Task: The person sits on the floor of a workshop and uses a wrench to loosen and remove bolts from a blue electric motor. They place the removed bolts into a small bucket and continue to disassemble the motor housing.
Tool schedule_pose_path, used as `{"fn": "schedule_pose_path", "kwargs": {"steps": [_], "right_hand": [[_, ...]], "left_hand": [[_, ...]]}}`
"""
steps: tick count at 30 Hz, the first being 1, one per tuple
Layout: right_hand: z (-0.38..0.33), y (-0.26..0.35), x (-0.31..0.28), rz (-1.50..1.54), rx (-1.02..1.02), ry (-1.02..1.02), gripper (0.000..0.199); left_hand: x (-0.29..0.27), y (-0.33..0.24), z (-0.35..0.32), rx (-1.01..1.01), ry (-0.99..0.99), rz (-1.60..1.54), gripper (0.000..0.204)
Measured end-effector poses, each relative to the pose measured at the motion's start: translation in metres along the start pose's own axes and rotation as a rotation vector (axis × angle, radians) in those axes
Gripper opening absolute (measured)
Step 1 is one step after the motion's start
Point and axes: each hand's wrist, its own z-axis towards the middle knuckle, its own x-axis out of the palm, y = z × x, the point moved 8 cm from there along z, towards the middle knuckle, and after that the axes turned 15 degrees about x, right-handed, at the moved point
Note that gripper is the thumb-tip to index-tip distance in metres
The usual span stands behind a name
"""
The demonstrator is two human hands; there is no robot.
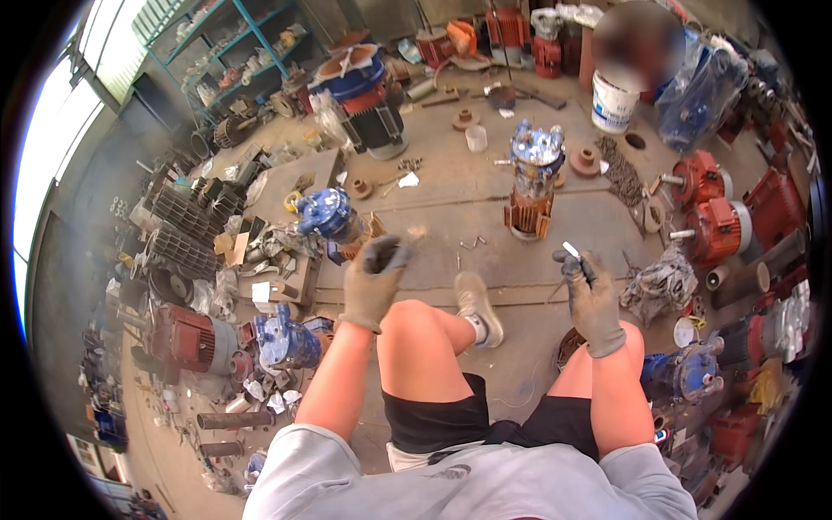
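Note:
My left hand (371, 284), in a tan work glove with dark fingers, hovers above my left knee. Its fingers are curled in, and whatever they may hold is hidden. Just beyond it stands a small blue-topped motor (329, 215) with a rusty lower body. Above my other knee, my right hand (596, 302), gloved the same way, pinches a short white stick (570, 250); its exact kind is unclear. Ahead, between the hands, another blue-topped motor with a rusty finned base (529, 186) stands upright on the floor. Several small metal pieces (472, 243) lie near my shoe.
Red motors (718, 227) and a crumpled grey rag (660, 282) are at the right. A white bucket (613, 104) stands at the back, with a person behind it. A large blue-and-black motor (371, 108) and metal grates (182, 221) stand left. Blue shelves (227, 54) stand behind.

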Motion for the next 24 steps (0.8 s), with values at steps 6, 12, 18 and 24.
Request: {"fn": "schedule_pose_path", "kwargs": {"steps": [6, 12, 18, 24], "right_hand": [[-0.014, 0.071, 0.04, 0.026, -0.011, 0.015, 0.025], [0.042, 0.137, 0.148, -0.171, -0.207, 0.099, 0.025], [0.124, 0.141, 0.314, -0.223, -0.018, 0.393, 0.026], [0.17, 0.135, 0.47, -0.442, -0.263, 0.38, 0.027]], "left_hand": [[0.131, -0.095, 0.02, 0.185, 0.837, 0.17, 0.05], [0.096, -0.039, 0.045, 0.295, 0.527, 0.118, 0.03], [-0.079, 0.048, 0.083, -0.05, 0.274, 0.51, 0.028], [-0.237, 0.163, 0.072, -0.59, 0.108, 0.638, 0.033]]}}
